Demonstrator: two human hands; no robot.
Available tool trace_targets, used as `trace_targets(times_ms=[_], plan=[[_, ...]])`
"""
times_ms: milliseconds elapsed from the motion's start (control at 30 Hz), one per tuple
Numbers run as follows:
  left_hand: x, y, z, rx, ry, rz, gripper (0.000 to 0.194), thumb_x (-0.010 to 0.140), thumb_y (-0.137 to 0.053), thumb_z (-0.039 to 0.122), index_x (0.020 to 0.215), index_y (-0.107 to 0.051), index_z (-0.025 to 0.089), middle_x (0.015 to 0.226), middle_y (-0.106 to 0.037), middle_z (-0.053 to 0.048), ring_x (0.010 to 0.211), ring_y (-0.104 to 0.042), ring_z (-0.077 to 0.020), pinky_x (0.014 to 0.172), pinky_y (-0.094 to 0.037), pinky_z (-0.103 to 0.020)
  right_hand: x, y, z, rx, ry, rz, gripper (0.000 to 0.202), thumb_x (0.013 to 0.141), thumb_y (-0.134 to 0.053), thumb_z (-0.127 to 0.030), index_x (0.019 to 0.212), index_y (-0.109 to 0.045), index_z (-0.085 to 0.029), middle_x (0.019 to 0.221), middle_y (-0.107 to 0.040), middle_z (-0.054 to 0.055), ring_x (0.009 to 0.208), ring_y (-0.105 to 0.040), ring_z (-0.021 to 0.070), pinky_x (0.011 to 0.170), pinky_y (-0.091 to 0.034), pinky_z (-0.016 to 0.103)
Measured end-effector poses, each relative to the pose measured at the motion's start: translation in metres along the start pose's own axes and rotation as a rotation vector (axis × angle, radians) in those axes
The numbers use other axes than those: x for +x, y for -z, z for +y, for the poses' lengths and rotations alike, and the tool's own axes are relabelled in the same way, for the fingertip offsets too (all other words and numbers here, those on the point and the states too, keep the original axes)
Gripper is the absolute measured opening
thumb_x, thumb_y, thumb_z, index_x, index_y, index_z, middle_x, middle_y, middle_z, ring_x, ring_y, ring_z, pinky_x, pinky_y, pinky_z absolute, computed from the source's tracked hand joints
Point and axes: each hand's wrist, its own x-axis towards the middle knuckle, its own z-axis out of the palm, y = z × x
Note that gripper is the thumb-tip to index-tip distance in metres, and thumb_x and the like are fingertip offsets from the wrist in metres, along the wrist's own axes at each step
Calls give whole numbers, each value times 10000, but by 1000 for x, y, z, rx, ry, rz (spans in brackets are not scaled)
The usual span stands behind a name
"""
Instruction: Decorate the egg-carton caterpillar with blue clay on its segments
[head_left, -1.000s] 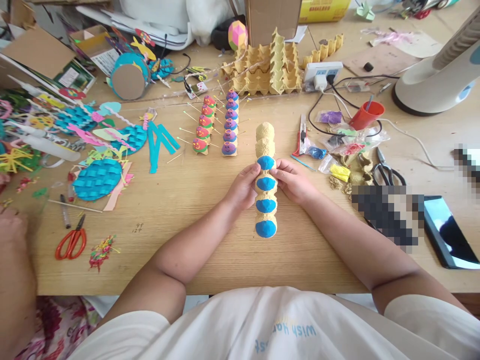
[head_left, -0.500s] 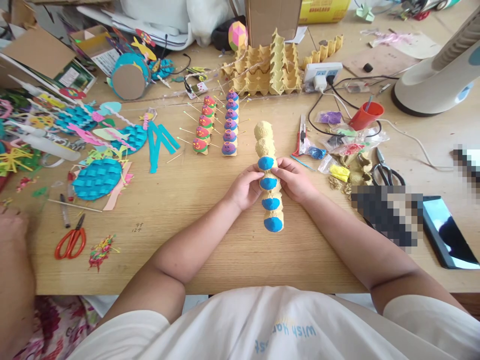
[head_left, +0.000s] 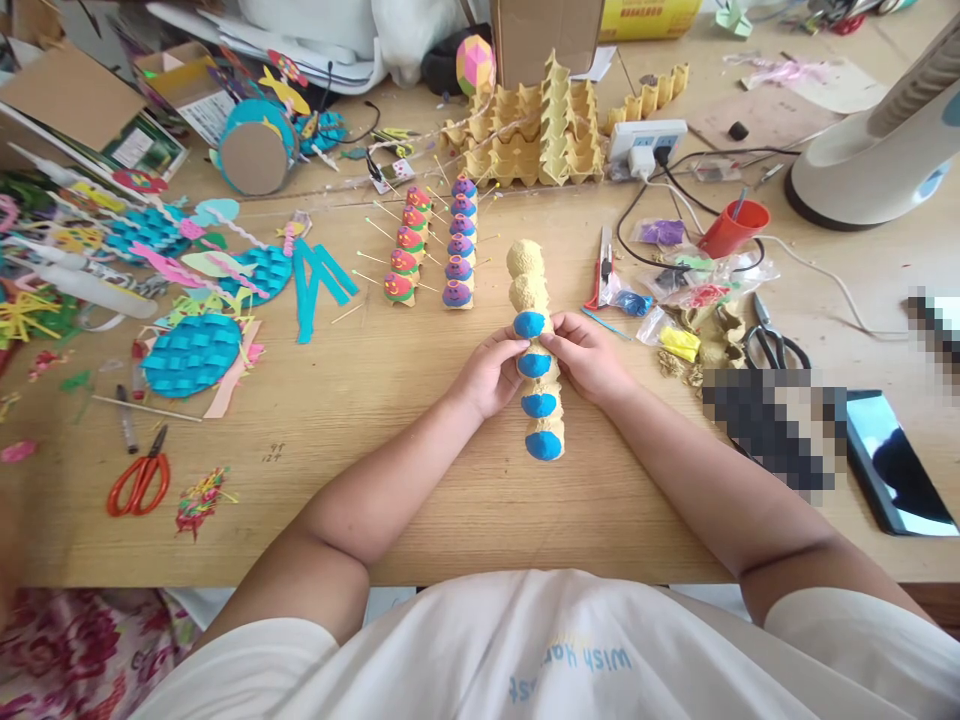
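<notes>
Between my two hands is an egg carton strip (head_left: 529, 291), a row of beige bumps pointing away from me. Blue clay (head_left: 535, 365) covers one face of several bumps nearest me; the two far bumps are bare. My left hand (head_left: 491, 372) pinches the strip's left side near its middle. On the right side, my right hand (head_left: 589, 358) grips it with thumb and fingers. Beyond my left hand stand two decorated strips, a red and green caterpillar (head_left: 405, 245) and a purple caterpillar (head_left: 460, 245), both with stick feelers.
Orange-handled scissors (head_left: 140, 480) and a pile of coloured bits (head_left: 201, 503) lie at left, near a blue woven disc (head_left: 192, 356). Right are a utility knife (head_left: 604, 262), yellow clay (head_left: 679, 344), a red cup (head_left: 733, 228) and a phone (head_left: 900, 462). Egg trays (head_left: 517, 130) stand behind.
The other person's arm at the far left has drawn almost out of view. My hands hold the strip just as before, with only a slight shift of the view.
</notes>
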Motion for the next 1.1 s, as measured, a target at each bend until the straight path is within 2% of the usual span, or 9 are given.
trace_targets(times_ms=[267, 567, 767, 1100], plan=[[2, 2, -1, 36, -21, -5, 101, 892, -827, 85, 892, -776, 173, 701, -750, 30, 592, -665, -89, 624, -517, -204, -1, 0, 1, -40, 8, 10, 553, 732, -1060, -640, 879, -685, -261, 808, -667, -25, 723, -531, 160, 670, -451, 313], [1, 2, -4, 28, -59, 22, 98, 866, -842, 94, 861, -776, 166, 706, -754, 29, 604, -675, -78, 638, -523, -195, 0, -1, -1, -100, 15, 2, 570, 744, -1041, -673, 885, -661, -272, 805, -641, -24, 722, -503, 168, 661, -430, 317], [-1, -1, -4, 44, -65, 35, 83, 884, -794, 104, 848, -748, 163, 675, -715, 34, 590, -631, -83, 639, -507, -215, -1, -2, 1, -114, 33, -7, 590, 766, -1027, -690, 870, -623, -274, 779, -606, -30, 700, -460, 162, 645, -374, 316], [-4, -1, -5, 86, -40, 73, 115, 862, -799, 201, 840, -686, 197, 634, -615, 50, 546, -573, -115, 573, -440, -258, 0, -2, 3, -153, 46, -7, 658, 718, -1053, -735, 841, -595, -278, 795, -546, -28, 745, -448, 172, 657, -389, 331]])
